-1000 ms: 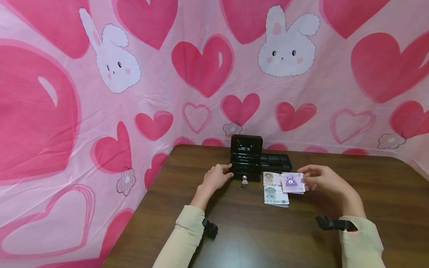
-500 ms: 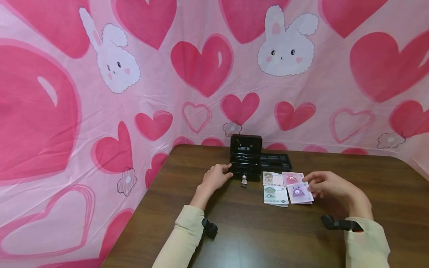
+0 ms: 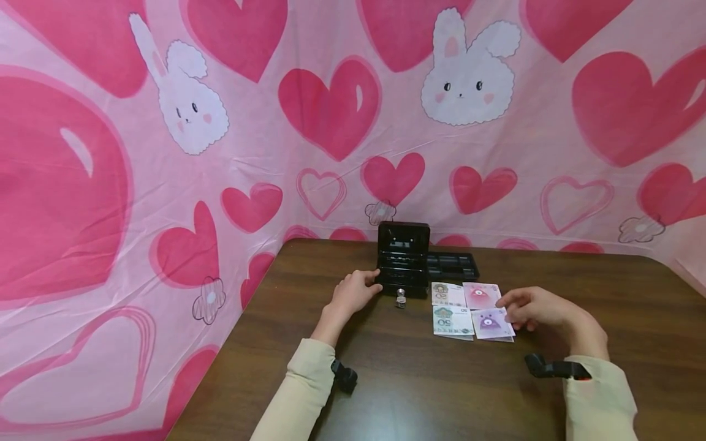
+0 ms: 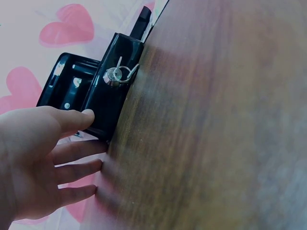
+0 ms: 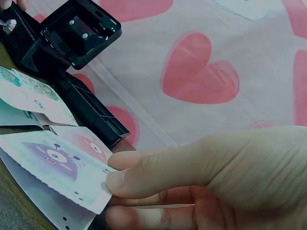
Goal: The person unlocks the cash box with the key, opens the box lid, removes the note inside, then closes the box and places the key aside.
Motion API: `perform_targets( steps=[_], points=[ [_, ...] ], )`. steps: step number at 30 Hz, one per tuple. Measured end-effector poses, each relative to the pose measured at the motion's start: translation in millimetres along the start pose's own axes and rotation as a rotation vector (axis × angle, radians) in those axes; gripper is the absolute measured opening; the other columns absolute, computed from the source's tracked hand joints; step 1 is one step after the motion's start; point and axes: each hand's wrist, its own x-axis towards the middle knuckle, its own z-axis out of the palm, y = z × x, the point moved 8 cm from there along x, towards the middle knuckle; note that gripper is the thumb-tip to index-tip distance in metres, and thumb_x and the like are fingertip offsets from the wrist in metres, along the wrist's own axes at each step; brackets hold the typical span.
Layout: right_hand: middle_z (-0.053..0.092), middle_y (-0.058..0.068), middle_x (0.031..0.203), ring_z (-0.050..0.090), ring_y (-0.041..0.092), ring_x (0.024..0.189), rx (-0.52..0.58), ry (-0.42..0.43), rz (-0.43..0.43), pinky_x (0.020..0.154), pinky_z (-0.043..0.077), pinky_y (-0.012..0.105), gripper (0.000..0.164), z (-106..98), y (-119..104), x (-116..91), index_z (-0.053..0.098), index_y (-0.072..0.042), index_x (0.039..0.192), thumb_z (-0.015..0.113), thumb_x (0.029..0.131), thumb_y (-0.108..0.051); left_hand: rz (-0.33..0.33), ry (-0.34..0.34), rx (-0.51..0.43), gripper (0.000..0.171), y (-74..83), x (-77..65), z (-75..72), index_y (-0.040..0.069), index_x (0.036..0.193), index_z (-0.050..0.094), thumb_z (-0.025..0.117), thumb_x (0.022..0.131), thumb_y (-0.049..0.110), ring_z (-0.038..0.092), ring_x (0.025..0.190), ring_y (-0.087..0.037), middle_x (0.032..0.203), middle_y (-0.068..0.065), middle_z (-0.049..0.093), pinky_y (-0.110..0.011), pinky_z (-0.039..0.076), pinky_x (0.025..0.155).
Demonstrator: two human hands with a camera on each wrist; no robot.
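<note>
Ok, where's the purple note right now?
In the head view, the purple note lies on the table, right of the green 50 note, pinched by the right hand.

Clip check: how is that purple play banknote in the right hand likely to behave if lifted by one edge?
The purple play banknote looks like thin paper, so it would probably flop and weigh almost nothing. The right hand pinches only its edge while the rest rests on the table, so it likely slides easily over the smooth wood.

The right hand [image 3: 537, 308] has carried the purple note [image 3: 492, 323] from above the pink note [image 3: 481, 295] toward 6 o'clock, down onto the table [image 3: 419, 380].
</note>
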Motion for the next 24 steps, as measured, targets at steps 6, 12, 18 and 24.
perform_targets(
  steps=[6, 12, 18, 24],
  points=[
    [0.065, 0.009, 0.095, 0.058, 0.024, 0.083, -0.031, 0.077, 0.054, 0.067, 0.047, 0.031, 0.042, -6, -5, -6, 0.059, 0.003, 0.126, 0.068, 0.090, -0.017, 0.000, 0.002, 0.002, 0.043, -0.4, 1.1, 0.2, 0.025, 0.137, 0.062, 0.066, 0.095, 0.033, 0.063, 0.121, -0.026, 0.129, -0.003, 0.068, -0.053, 0.049, 0.096],
    [0.065, 0.014, 0.109, 0.058, 0.025, 0.091, -0.071, 0.186, 0.053, 0.075, 0.049, 0.033, 0.046, -12, -15, -6, 0.057, -0.001, 0.132, 0.068, 0.092, -0.021, -0.002, -0.008, -0.003, 0.043, -1.2, 0.6, -0.4, 0.026, 0.138, 0.061, 0.065, 0.096, 0.034, 0.062, 0.122, -0.025, 0.131, -0.003, 0.067, -0.053, 0.048, 0.097],
    [0.064, 0.017, 0.121, 0.057, 0.028, 0.104, -0.087, 0.239, 0.024, 0.081, 0.050, 0.037, 0.042, -11, -24, 0, 0.057, -0.004, 0.132, 0.065, 0.094, -0.022, -0.006, -0.017, -0.010, 0.043, -1.6, 0.1, -1.5, 0.026, 0.138, 0.061, 0.065, 0.096, 0.034, 0.062, 0.122, -0.025, 0.131, -0.004, 0.067, -0.053, 0.048, 0.097],
    [0.065, 0.020, 0.119, 0.059, 0.029, 0.103, -0.182, 0.332, -0.002, 0.080, 0.054, 0.041, 0.045, -16, -28, 6, 0.058, -0.003, 0.132, 0.066, 0.094, -0.027, -0.003, -0.013, -0.016, 0.043, 0.0, 0.9, -1.0, 0.026, 0.137, 0.061, 0.065, 0.096, 0.034, 0.063, 0.120, -0.025, 0.130, -0.003, 0.068, -0.053, 0.049, 0.095]
  ],
)
